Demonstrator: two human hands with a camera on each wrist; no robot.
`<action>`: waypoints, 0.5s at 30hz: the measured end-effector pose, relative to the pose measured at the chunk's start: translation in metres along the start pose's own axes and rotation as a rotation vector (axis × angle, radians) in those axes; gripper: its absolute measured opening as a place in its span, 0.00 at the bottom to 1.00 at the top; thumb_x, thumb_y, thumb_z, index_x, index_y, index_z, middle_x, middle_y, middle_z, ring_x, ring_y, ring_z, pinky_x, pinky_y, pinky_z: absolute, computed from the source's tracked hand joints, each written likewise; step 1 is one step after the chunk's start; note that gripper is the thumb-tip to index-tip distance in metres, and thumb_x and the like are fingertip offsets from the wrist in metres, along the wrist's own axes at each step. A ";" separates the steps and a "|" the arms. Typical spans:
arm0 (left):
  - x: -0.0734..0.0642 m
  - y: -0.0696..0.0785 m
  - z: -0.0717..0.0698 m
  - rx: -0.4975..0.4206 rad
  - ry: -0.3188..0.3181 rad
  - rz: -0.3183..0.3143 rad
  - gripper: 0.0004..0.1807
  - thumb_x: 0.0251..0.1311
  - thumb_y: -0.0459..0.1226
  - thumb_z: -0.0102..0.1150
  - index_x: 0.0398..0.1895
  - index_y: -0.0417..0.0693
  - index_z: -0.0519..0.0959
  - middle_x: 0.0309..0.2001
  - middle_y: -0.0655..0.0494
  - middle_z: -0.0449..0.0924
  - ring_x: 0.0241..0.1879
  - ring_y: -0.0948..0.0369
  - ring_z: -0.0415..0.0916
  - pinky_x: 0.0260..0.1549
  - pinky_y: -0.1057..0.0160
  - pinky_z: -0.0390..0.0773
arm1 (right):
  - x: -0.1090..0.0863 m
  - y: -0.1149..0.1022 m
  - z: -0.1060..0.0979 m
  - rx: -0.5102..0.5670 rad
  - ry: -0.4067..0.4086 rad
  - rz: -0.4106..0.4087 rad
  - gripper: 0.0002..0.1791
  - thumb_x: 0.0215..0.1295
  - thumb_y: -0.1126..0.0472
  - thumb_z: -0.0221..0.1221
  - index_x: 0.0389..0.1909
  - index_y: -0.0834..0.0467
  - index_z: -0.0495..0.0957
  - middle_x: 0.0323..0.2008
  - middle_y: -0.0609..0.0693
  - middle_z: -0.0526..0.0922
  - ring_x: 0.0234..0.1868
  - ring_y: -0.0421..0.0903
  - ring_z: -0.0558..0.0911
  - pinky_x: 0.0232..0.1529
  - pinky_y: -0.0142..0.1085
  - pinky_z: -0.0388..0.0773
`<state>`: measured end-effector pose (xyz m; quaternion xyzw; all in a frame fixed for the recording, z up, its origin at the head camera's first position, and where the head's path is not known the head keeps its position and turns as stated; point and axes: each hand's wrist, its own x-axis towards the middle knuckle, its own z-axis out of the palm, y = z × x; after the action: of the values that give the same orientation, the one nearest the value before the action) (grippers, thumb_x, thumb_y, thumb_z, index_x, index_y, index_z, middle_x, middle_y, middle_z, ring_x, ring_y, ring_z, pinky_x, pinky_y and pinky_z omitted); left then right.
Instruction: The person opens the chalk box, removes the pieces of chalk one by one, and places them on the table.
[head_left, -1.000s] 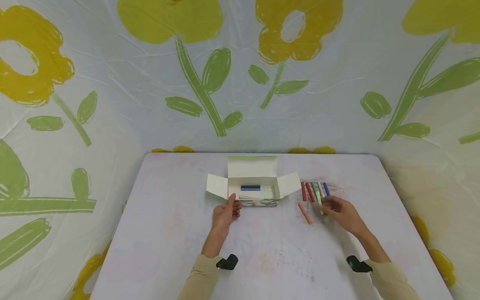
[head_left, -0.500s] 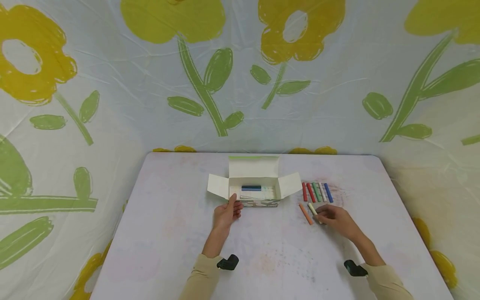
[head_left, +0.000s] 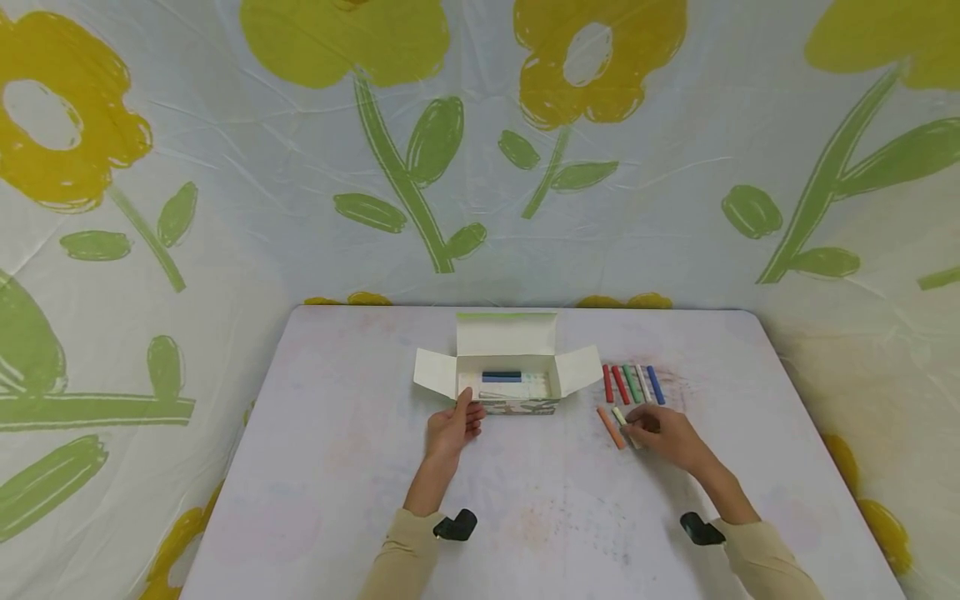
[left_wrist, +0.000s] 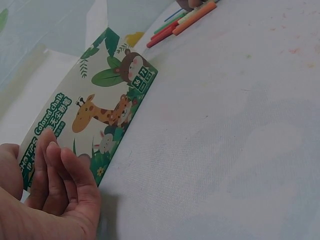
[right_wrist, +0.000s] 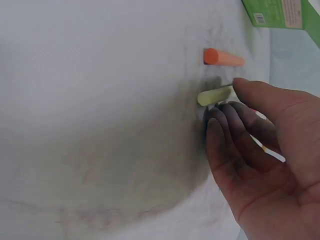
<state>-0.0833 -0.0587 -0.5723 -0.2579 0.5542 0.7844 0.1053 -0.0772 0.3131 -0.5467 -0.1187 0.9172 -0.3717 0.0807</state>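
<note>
A colored chalk box with its flaps spread stands at the table's centre; printed animals cover its front in the left wrist view. My left hand grips the box's front wall near the left corner, thumb over the rim and fingers against the outside. Between the thumb and fingers of my right hand is a pale yellow chalk stick, lying low at the tabletop. Beside it, to the left, lies an orange chalk stick. Whether the pale stick touches the table fully is hard to tell.
Behind the right hand lies a row of several chalk sticks, among them a red one and a blue one. Dark and blue sticks lie inside the box. A flowered cloth hangs behind the table.
My right hand has brought the pale yellow chalk toward me and then left, out from in front of the row to beside the orange stick. My left hand keeps its place on the box.
</note>
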 end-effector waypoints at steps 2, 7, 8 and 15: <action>0.000 0.000 0.000 0.001 0.001 -0.002 0.28 0.69 0.54 0.64 0.38 0.32 0.85 0.29 0.54 0.85 0.27 0.65 0.77 0.30 0.69 0.80 | 0.003 -0.003 -0.003 -0.012 0.010 -0.004 0.08 0.70 0.64 0.66 0.44 0.66 0.82 0.34 0.52 0.84 0.33 0.44 0.81 0.30 0.32 0.78; -0.001 0.002 0.000 0.002 0.004 -0.008 0.28 0.69 0.54 0.64 0.38 0.32 0.85 0.29 0.54 0.85 0.27 0.65 0.77 0.30 0.69 0.80 | 0.012 -0.012 -0.014 -0.032 0.049 -0.012 0.09 0.71 0.64 0.64 0.45 0.66 0.82 0.38 0.55 0.86 0.38 0.52 0.85 0.34 0.33 0.81; -0.002 0.002 0.000 0.005 0.005 -0.008 0.28 0.69 0.54 0.64 0.38 0.32 0.85 0.29 0.54 0.85 0.27 0.65 0.76 0.30 0.69 0.80 | 0.014 -0.014 -0.016 -0.035 0.061 -0.020 0.09 0.71 0.65 0.64 0.46 0.67 0.81 0.38 0.56 0.86 0.38 0.53 0.85 0.34 0.33 0.81; -0.001 0.001 0.001 0.010 0.000 -0.012 0.29 0.68 0.55 0.64 0.40 0.32 0.85 0.29 0.54 0.85 0.27 0.65 0.76 0.30 0.69 0.80 | 0.027 -0.033 -0.032 -0.050 0.136 -0.057 0.10 0.71 0.67 0.63 0.48 0.69 0.80 0.39 0.59 0.85 0.38 0.56 0.85 0.34 0.29 0.80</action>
<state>-0.0832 -0.0579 -0.5703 -0.2605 0.5565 0.7811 0.1114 -0.1050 0.3040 -0.5018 -0.1212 0.9258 -0.3581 0.0049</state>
